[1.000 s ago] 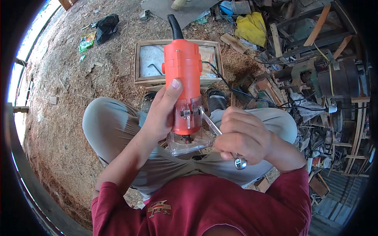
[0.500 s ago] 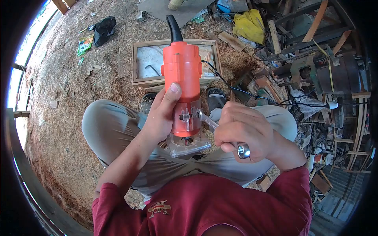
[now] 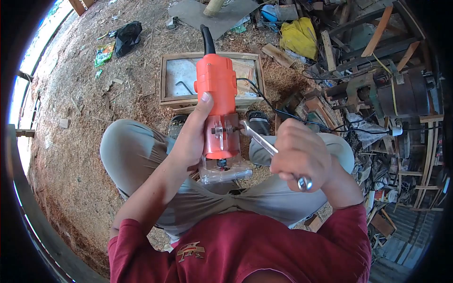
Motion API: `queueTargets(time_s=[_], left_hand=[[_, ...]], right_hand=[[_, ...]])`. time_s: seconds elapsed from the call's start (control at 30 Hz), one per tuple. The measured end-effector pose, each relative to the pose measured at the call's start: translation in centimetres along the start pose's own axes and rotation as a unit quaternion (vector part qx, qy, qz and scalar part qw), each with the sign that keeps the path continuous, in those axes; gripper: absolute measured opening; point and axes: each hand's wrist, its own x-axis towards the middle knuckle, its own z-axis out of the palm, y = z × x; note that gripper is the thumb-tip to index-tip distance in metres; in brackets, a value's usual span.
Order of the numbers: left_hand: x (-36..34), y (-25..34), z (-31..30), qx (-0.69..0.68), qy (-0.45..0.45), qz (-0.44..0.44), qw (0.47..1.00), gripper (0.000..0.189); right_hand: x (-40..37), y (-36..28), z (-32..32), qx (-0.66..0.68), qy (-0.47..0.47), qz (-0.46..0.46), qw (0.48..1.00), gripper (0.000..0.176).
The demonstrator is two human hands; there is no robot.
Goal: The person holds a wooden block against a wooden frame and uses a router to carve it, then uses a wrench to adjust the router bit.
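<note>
My left hand [image 3: 192, 129] is wrapped round the left side of an orange trim router [image 3: 216, 87], its thumb lying along the front of the body. The router stands upright above my lap, black cord end at the top and clear plastic base [image 3: 226, 175] at the bottom. A clamp bolt [image 3: 219, 130] crosses the clear collar. In my right hand [image 3: 303, 153] is a combination wrench [image 3: 260, 140], gripped in a closed fist. The wrench's open jaw is right at the bolt's right end, and its ring end sticks out below the fist.
Behind the router a wooden framed box [image 3: 179, 99] carries a hex key [image 3: 184, 87]. A black cable [image 3: 288, 114] runs right toward a motor-like machine [image 3: 406, 92]. Scrap wood and a yellow bag [image 3: 299, 38] lie at the upper right. Wood shavings cover the ground [image 3: 80, 155].
My right hand has moved right and slightly down with the wrench, whose jaw has shifted outward to the bolt's end. The router has tilted slightly and shifted a little left in my left hand.
</note>
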Motion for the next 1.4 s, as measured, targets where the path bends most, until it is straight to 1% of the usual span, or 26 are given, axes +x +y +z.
queueTargets(time_s=[0.1,0.2,0.3,0.4,0.5,0.7,0.8,0.9,1.0,1.1,1.2,1.3,1.4], left_hand=[[0.2,-0.2,0.1,-0.052,-0.006,-0.001,0.999,0.065],[-0.3,0.8,1.0,-0.022,0.015,0.002,1.0,0.064],[0.1,0.5,0.9,-0.052,0.052,-0.018,0.997,0.066],[0.6,-0.1,0.1,-0.076,0.029,-0.019,0.997,0.069],[0.6,-0.1,0.2,-0.055,0.032,-0.021,0.998,0.072],[0.6,0.2,0.5,-0.063,0.036,-0.021,0.997,0.073],[0.5,0.1,0.2,-0.059,0.033,-0.028,0.997,0.072],[0.2,0.5,0.8,-0.031,0.045,-0.015,0.998,0.072],[0.1,0.3,0.9,-0.021,0.049,-0.009,0.999,0.072],[0.0,0.2,0.7,-0.026,0.037,-0.018,0.999,0.071],[-0.3,0.5,0.9,0.002,0.033,-0.004,0.999,0.067],[-0.3,0.3,0.5,0.022,0.002,0.012,1.0,0.065],[-0.4,0.2,0.5,0.02,-0.003,0.01,1.0,0.063]], right_hand=[[-0.2,0.0,1.0,-0.094,0.011,-0.067,0.993,0.028],[-0.2,0.1,1.8,-0.136,0.014,-0.095,0.986,0.028],[-0.2,0.1,2.3,-0.155,0.014,-0.106,0.982,0.028],[-0.1,0.4,2.7,-0.173,0.017,-0.121,0.977,0.029],[-0.2,0.5,3.0,-0.185,0.016,-0.132,0.974,0.029],[0.0,0.2,3.2,-0.208,0.0,-0.125,0.97,0.027],[0.1,0.1,3.4,-0.221,-0.031,-0.113,0.968,0.027],[0.0,0.1,3.4,-0.226,-0.039,-0.118,0.966,0.027],[-0.3,0.1,3.5,-0.188,-0.031,-0.116,0.975,0.036],[-0.4,0.1,3.7,-0.185,-0.013,-0.114,0.976,0.036],[-0.6,0.1,3.6,-0.182,-0.019,-0.122,0.975,0.033],[-0.6,0.0,3.6,-0.186,-0.008,-0.135,0.973,0.03],[-0.3,-0.2,3.7,-0.203,0.008,-0.135,0.97,0.025]])
